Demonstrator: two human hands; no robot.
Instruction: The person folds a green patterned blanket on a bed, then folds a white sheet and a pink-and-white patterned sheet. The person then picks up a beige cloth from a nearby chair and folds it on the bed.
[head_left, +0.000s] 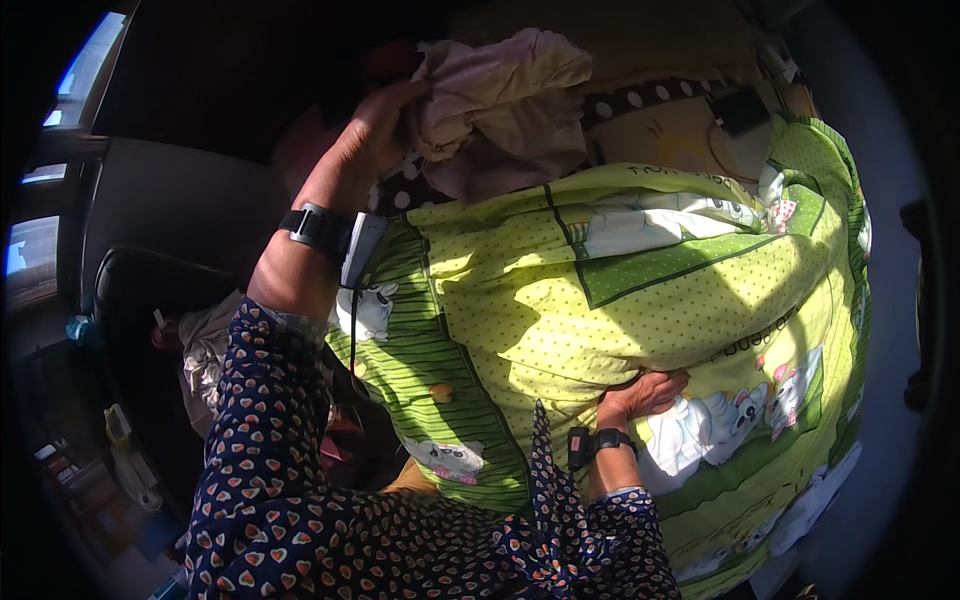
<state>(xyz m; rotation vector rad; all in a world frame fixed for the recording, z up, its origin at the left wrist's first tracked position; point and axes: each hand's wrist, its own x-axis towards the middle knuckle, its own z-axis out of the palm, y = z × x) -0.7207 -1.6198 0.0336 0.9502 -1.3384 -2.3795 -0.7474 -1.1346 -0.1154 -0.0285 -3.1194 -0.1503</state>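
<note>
My left hand (381, 124) is at the upper left, at the left edge of a crumpled pale pink cloth (510, 82). Its fingers grip the cloth, partly in shadow. Below and right of it spreads a green and yellow bedcover (517, 300) with dots, stripes and printed white cartoon animals, rumpled into folds. On this cover rests my right hand (646, 394), palm down beside a fold, its fingers pointing right and the thumb side partly hidden. Both wrists wear black straps with small devices.
A dark cloth with white dots (637, 97) lies beyond the cover, near a small dark flat object (739, 111). At the left stands a black chair (150, 270) with crumpled clothes (206, 352) beside it. Windows are at the far left; a pale wall runs along the right.
</note>
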